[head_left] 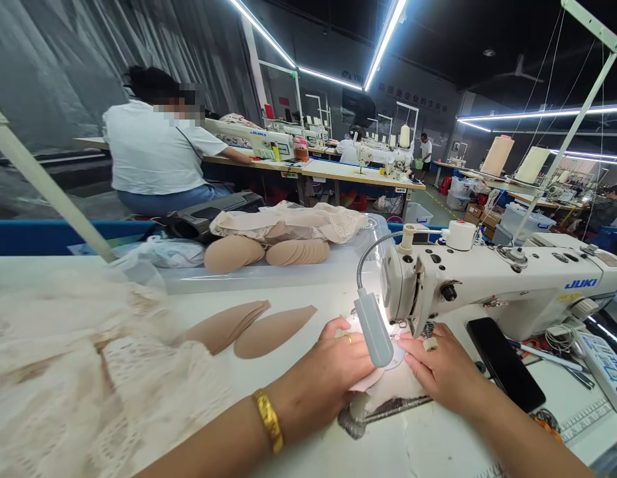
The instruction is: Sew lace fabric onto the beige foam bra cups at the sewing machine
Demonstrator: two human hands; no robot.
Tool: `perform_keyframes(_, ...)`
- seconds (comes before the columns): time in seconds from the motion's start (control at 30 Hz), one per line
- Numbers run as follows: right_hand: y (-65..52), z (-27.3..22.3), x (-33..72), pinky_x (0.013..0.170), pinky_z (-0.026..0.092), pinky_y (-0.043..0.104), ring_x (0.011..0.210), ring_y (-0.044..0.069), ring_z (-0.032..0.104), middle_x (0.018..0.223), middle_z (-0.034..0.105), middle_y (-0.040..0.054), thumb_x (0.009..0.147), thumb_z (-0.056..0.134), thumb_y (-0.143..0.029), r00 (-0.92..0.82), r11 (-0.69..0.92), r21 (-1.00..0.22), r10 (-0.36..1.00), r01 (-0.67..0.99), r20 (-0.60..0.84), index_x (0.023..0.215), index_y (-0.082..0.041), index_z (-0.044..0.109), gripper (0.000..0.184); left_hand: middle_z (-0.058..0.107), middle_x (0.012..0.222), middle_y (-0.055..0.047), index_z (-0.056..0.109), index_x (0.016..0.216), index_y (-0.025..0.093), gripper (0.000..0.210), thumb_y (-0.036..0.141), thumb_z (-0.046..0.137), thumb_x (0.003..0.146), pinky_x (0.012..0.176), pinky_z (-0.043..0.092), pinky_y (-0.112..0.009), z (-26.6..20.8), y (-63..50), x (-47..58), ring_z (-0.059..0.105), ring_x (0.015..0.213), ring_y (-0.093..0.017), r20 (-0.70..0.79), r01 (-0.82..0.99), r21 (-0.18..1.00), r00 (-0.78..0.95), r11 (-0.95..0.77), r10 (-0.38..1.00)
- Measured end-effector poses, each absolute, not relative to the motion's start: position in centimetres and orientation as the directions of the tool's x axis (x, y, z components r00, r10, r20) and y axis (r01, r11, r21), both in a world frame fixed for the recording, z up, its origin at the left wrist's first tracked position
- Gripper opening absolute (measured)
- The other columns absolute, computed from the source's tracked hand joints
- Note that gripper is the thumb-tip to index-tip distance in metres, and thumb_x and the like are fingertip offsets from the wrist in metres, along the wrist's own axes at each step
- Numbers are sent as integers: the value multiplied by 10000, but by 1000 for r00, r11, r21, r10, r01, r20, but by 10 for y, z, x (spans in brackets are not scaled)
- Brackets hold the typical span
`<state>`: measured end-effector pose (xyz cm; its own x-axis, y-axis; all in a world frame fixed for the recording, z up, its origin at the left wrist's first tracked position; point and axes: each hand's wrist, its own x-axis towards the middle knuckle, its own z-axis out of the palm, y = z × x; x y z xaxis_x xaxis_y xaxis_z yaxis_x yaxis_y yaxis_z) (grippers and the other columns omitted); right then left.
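Note:
Pale pinkish-white fabric point(388, 382) lies under the needle area of a white sewing machine point(512, 279), lit by a small grey lamp point(374, 330) on a bent metal neck. From the left, my left hand point(341, 358) holds the fabric; the lamp head covers its fingertips. My right hand point(440, 362) grips the fabric's right side close to the presser foot, with thumb and forefinger at its edge. A band with a small block sits on one right finger. The needle itself is hidden. Left of my hands lie several beige teardrop-shaped pads point(273, 334).
Cream lace garments point(114, 372) heap at the left. Behind the table, a clear plastic bin point(189, 280) carries rounded beige pads point(233, 253) and lace pieces. A black phone point(506, 364) lies right of my right hand. A person point(152, 149) sits at another machine.

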<state>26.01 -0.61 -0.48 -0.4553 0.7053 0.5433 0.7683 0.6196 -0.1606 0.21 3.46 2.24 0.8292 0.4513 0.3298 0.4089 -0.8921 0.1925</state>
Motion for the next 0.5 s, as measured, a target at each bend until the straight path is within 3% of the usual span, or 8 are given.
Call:
perform_keyframes(0.13,-8,-5,263,805,565,453,879,285,622,894,723,92,1059,507,-202,-416,611,-196,706,767,573,877,-226,642,228,803,1198,25,647,1109,275,502,-59,543,749,1057,355,-506,25,35,3,751,1058,-272,363,374,191,832,-908,419)
perform_keyframes(0.33,-6,-6,260,802,584,453,907,285,636,976,712,111,1030,470,-124,-386,614,-232,701,755,600,1022,-209,621,173,805,1115,42,656,1126,284,531,-61,540,740,1077,321,-497,24,37,5,759,1006,-239,361,391,212,820,-896,443)
perform_keyframes(0.5,-7,-3,258,744,580,402,861,263,623,863,657,72,1015,475,-119,-354,607,-275,710,746,608,869,-237,553,203,803,1186,15,660,1131,274,515,-49,565,742,1072,339,-513,22,35,6,759,1038,-259,363,396,195,821,-897,442)
